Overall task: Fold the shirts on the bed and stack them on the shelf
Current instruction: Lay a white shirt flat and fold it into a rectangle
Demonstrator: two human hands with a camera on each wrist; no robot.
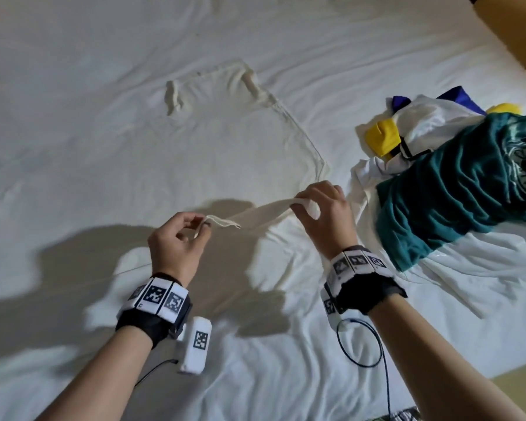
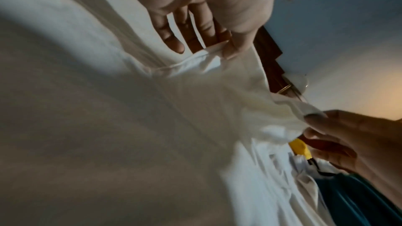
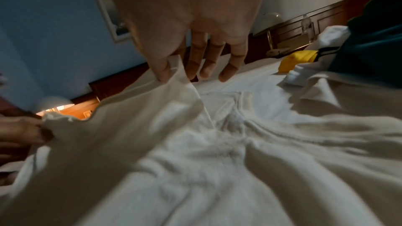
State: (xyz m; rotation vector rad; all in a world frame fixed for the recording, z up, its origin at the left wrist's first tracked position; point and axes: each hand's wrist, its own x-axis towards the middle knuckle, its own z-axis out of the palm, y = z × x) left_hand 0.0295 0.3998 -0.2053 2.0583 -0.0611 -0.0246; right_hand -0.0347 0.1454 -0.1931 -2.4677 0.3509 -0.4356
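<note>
A cream T-shirt (image 1: 225, 141) is spread flat on the white bed sheet (image 1: 73, 71), soft cotton, faintly ribbed at the neckline, its far sleeves bunched into little rolls. The near hem is lifted off the sheet and stretched into a narrow, sagging band between both hands. The hem corner is pinched by the left hand (image 1: 176, 241) between thumb and curled fingers, and the frayed stitched edge can be seen poking out past the fingertips. The other end of the band is clamped by the right hand (image 1: 325, 214), thumb pressed over the folded cloth with the index finger beneath it; in the right wrist view the remaining fingers (image 3: 204, 61) are seen hanging straight and apart above the fabric. To the right, a crumpled heap is left on the sheet: a teal shirt (image 1: 456, 189) with a pale round print, deeply creased, is draped over a white garment with yellow and blue panels (image 1: 407, 129), shinier and smoother in weave. Hard shadows of the arms are thrown across the wrinkled sheet. Black wrist bands (image 1: 155, 311) carrying white checkered marker blocks are worn on both forearms, and a thin dark cable (image 1: 368, 347) is looped below the right one. A dark wooden headboard (image 3: 304, 23) is glimpsed behind the bed.
</note>
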